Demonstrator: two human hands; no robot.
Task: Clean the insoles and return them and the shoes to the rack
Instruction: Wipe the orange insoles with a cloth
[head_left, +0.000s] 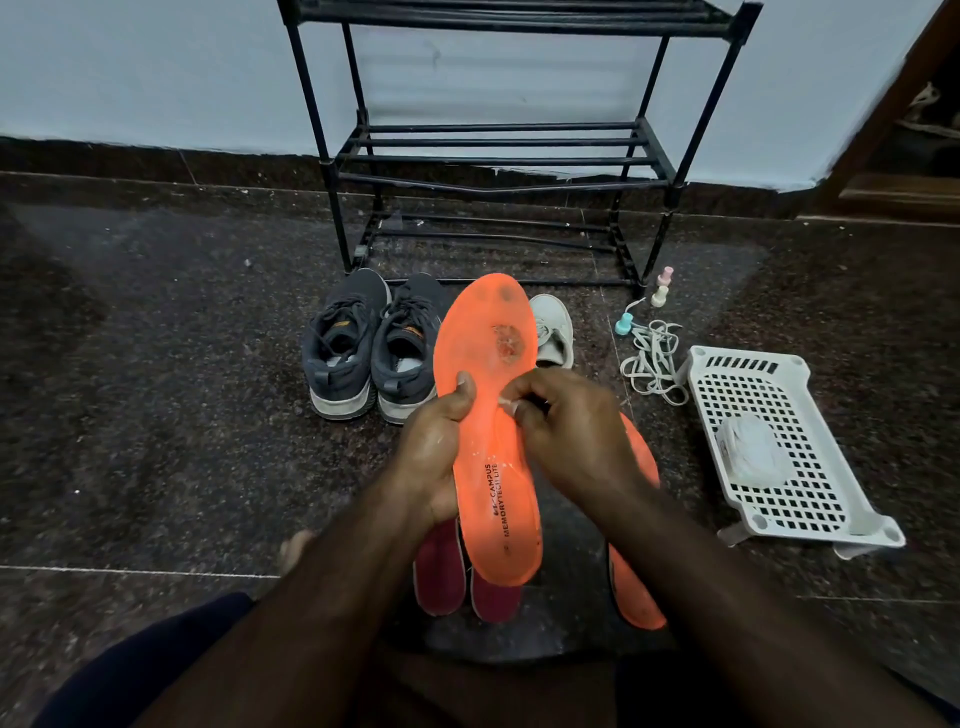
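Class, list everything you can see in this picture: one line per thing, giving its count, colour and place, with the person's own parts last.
shoe rack: one, black, against the wall
dark shoes: two, grey, on the floor before the rack
pale shoe: one, light grey, partly behind the held insole
held insole: one, orange, upright in both hands
second orange insole: one, on the floor under the right arm
maroon insoles: two, on the floor below the held one
laces: white tangle, right of the shoes
basket: one, white, far right
left hand: grip on the insole's edge
right hand: fingers curled against the insole
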